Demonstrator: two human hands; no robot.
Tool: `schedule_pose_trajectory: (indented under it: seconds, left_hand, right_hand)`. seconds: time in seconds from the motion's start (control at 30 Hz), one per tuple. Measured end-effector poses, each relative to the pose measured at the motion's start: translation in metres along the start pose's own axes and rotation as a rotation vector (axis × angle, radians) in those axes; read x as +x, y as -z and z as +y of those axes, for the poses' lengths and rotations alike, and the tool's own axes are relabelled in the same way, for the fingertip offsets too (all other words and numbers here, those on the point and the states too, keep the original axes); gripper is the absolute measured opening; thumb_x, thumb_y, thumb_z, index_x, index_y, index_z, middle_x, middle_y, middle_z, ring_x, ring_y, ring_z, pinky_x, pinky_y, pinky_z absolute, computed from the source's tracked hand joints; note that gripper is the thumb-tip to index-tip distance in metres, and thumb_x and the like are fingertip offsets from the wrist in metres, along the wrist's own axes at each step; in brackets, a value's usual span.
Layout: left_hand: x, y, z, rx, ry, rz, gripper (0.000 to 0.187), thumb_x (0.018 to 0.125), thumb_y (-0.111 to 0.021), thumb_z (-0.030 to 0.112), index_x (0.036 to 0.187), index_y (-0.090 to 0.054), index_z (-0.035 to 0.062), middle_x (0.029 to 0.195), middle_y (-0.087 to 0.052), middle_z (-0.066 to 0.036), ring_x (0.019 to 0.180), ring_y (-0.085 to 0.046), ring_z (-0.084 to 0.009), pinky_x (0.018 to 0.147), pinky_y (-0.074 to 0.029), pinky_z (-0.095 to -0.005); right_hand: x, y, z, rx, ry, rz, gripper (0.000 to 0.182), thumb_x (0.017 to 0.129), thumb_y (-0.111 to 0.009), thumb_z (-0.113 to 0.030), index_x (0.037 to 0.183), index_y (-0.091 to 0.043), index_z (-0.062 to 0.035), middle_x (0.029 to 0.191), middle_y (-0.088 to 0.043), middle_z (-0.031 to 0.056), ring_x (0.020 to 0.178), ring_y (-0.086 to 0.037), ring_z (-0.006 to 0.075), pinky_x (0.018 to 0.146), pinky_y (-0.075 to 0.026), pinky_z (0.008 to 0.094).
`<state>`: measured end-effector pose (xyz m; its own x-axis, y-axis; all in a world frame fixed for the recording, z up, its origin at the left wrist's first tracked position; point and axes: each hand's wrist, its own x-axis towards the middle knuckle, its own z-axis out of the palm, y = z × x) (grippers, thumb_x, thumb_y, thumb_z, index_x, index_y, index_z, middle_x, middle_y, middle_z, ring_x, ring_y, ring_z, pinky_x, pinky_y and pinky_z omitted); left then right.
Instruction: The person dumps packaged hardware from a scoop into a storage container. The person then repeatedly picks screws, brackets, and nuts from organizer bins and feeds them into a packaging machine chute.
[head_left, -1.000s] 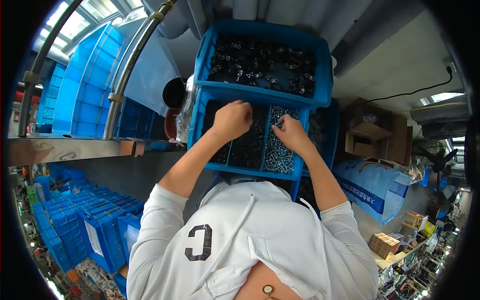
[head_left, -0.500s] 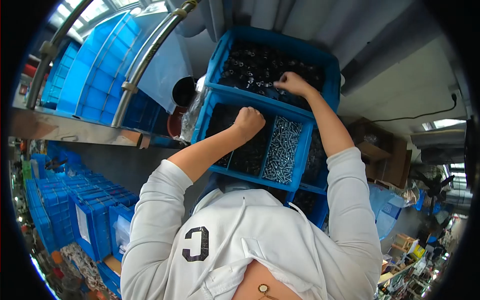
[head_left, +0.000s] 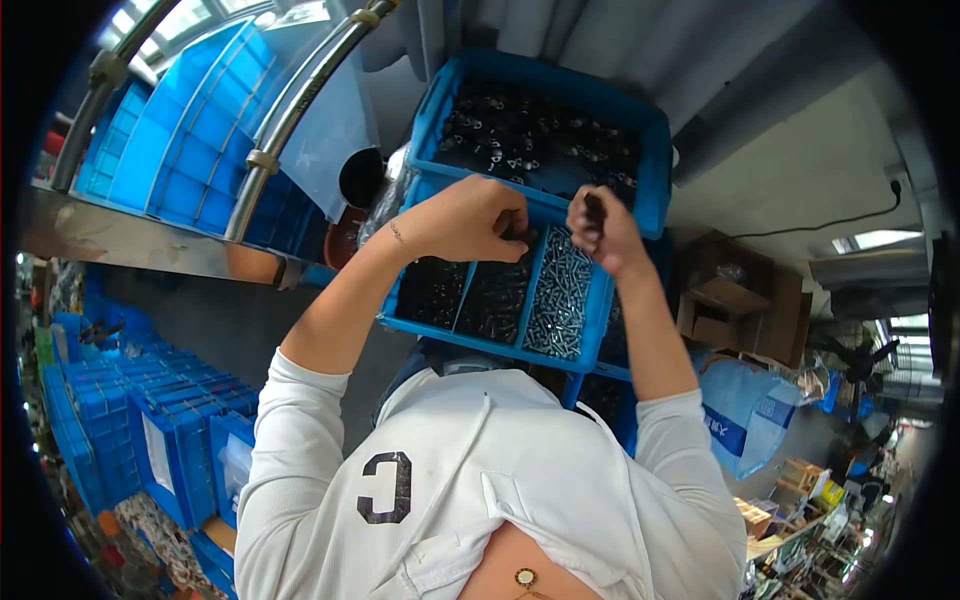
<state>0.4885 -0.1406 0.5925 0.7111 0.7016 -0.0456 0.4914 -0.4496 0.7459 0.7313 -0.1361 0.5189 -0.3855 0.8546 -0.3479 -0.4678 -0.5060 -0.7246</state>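
Observation:
My left hand (head_left: 478, 222) is above the divided blue bin (head_left: 470, 345), thumb and fingers curled together; what they pinch, if anything, I cannot make out. My right hand (head_left: 612, 235), at the bin's right side, is closed around a small black part (head_left: 595, 208). Below the hands, one compartment holds many silvery screws (head_left: 560, 300). Beside them lie small black pieces (head_left: 497, 300) in the middle compartment and more dark pieces (head_left: 432, 290) in the left one. Behind stands a larger blue crate (head_left: 655, 180) with many black parts bearing shiny rings (head_left: 515, 150).
A metal rail frame (head_left: 262, 165) stands at left with blue crates (head_left: 190, 140) behind it. Stacked blue crates (head_left: 165, 420) are at lower left. To the right are cardboard boxes (head_left: 735, 290) and a blue-and-clear plastic bag (head_left: 745, 410). Grey curtain hangs behind the crate.
My right hand has come back from the rear crate toward the divided bin, now with a black part in it. My left hand has lifted and turned, fingers facing right.

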Motion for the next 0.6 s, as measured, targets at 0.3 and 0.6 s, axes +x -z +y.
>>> schedule_pose_trajectory:
  seconds: [0.3,0.6]
  left_hand:
    - [0.029,-0.081,0.021,0.413,-0.191,-0.117,0.026,0.074,-0.066,0.006,0.100,-0.066,0.0044,0.095,-0.062,-0.014,0.086,-0.062,-0.0286,0.075,-0.051,-0.0359]
    - [-0.115,-0.056,-0.024,-0.228,0.048,0.354,0.013,0.079,-0.067,0.002,0.092,-0.064,-0.0007,0.079,-0.061,-0.008,0.068,-0.060,-0.0154,0.062,-0.048,-0.0263]
  right_hand:
    - [-0.038,0.008,0.109,0.293,0.163,0.187,0.022,0.094,-0.043,-0.014,0.103,-0.053,0.0027,0.107,-0.056,0.0148,0.098,-0.059,0.0253,0.083,-0.054,0.0386]
    - [-0.034,-0.014,0.089,0.535,-0.011,0.390,0.021,0.092,-0.047,-0.013,0.090,-0.057,0.0048,0.093,-0.062,0.0194,0.092,-0.061,0.0307,0.089,-0.051,0.0439]
